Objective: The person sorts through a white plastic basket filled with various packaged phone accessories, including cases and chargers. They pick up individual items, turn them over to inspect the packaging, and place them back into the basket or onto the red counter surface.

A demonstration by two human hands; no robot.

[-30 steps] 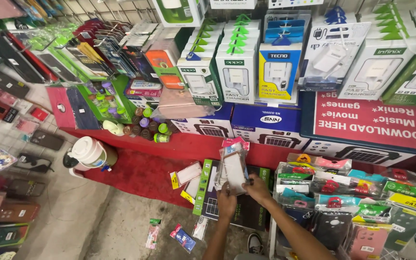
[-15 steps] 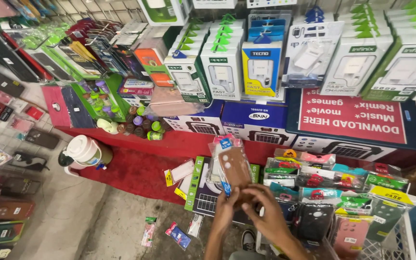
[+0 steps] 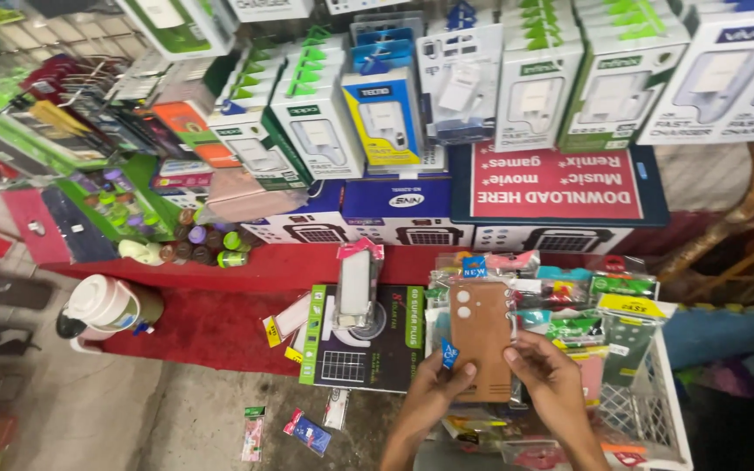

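I hold a tan phone case in a clear packet (image 3: 480, 336) with both hands, over a white wire basket (image 3: 647, 410) full of packaged phone cases. My left hand (image 3: 429, 392) grips the packet's lower left edge, next to a small blue label. My right hand (image 3: 547, 375) pinches its lower right edge. A pink-topped packet with a white case (image 3: 355, 283) stands upright just left of the basket, on a flat black and green box (image 3: 364, 336).
White and green charger boxes (image 3: 534, 96) line the shelf behind, above a red sign (image 3: 556, 183) and blue boxes. A red cloth (image 3: 211, 314) covers the low stand. A white jug (image 3: 102, 305) sits at left. Small packets (image 3: 307, 432) lie on the floor.
The view has shifted left and nearer. The tan case has moved down and right from in front of the stand to over the basket, still in both hands.
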